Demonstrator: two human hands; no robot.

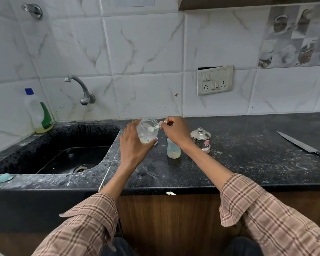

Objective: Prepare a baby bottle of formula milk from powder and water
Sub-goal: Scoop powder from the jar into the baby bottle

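Left hand (132, 143) grips the tilted powder jar (147, 130), right hand (175, 130) pinches the loaded scoop (154, 128) at its mouth; the open baby bottle (173, 148) stands just below the right hand.

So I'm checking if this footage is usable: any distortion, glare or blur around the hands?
Head view: wide-angle bending curves the countertop edge and wall tiles; lighting is soft and even, with no harsh glare; the left hand holding the clear jar and the right hand pinching the scoop are slightly soft, so the powder is hard to make out.
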